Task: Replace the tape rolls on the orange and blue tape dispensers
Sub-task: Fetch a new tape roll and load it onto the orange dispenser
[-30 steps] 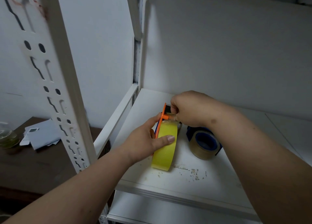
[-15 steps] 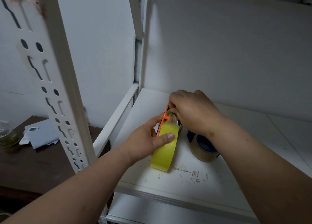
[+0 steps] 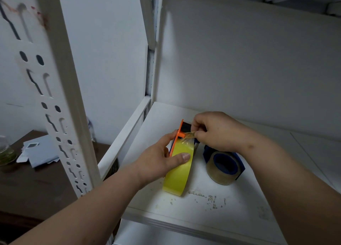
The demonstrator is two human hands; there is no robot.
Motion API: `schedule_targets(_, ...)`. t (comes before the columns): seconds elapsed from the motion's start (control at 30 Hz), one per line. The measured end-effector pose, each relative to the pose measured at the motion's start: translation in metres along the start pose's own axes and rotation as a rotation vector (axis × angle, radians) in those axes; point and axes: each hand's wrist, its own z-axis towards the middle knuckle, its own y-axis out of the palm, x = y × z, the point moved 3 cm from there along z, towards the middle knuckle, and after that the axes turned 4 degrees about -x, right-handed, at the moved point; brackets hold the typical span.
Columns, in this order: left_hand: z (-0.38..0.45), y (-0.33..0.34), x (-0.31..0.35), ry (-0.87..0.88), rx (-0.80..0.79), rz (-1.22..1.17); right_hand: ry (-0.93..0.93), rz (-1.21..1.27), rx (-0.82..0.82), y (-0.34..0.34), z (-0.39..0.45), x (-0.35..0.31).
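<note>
A yellow tape roll (image 3: pixel 178 172) stands on edge on the white shelf (image 3: pixel 230 206), mounted in the orange dispenser (image 3: pixel 180 132). My left hand (image 3: pixel 160 161) grips the roll and dispenser from the left, thumb lying across the yellow tape. My right hand (image 3: pixel 214 132) pinches the loose tape end (image 3: pixel 188 135) at the dispenser's top, lifted off the roll. To the right lies the blue dispenser (image 3: pixel 224 163) with a clear brownish roll on it, partly under my right wrist.
A perforated white shelf post (image 3: pixel 60 104) rises at the left, and a side rail (image 3: pixel 125 136) borders the shelf. The back panel is close behind the dispensers. Beyond the post a dark table (image 3: pixel 36 182) holds papers and a glass jar. Scuff marks dot the shelf front.
My right hand has shifted right, drawing the tape end away from the roll over the orange dispenser's top. The left hand keeps its hold.
</note>
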Motion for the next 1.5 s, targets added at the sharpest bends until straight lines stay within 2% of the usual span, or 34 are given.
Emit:
schedule_targets(0.13,-0.001,0.002,0.003,-0.014,-0.024,-0.023,0.025,-0.119,0.02,0.004,-0.001,-0.004)
schedule_targets(0.43,-0.004,0.005,0.008,-0.029,-0.021,-0.009,-0.087,-0.261,0.162,0.009,-0.002,-0.011)
schedule_targets(0.67,-0.003,0.009,0.011,-0.097,-0.067,-0.196,-0.049,-0.252,0.226,0.015,-0.003,-0.002)
schedule_targets(0.8,-0.002,0.009,0.012,-0.12,-0.067,-0.215,0.004,-0.225,0.249,0.02,-0.003,0.003)
schedule_targets(1.17,0.002,0.01,0.009,-0.135,-0.077,-0.241,-0.002,-0.258,0.269,0.019,0.001,-0.003)
schedule_targets(1.5,0.0,0.031,0.008,-0.044,0.119,-0.358,0.034,-0.251,0.228,0.015,-0.009,0.017)
